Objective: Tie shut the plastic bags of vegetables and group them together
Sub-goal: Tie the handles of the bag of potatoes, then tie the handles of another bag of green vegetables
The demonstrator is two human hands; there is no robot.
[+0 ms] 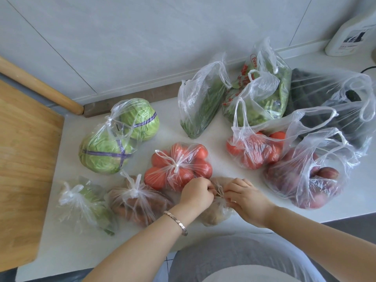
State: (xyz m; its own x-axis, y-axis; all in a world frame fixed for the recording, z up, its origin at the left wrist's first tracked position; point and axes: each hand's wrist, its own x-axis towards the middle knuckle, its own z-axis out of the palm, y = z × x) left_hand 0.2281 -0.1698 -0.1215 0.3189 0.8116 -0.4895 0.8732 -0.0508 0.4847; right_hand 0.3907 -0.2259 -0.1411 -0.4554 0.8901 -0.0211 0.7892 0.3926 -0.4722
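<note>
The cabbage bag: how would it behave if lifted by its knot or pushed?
Probably heavy: the cabbage bag holds two big, dense heads. The thin film would likely stretch taut below its knot. Pushed, the round heads might roll or shift.

A home kitchen: a white bench (166,131) runs along a pale tiled wall (122,37). A wooden cutting board (24,159) sits at its left end with a rolling pin (40,86) behind. Bagged cabbages (114,143) and tomatoes (179,165) lie on the bench, and a white jug (352,33) stands in the far corner.
</note>
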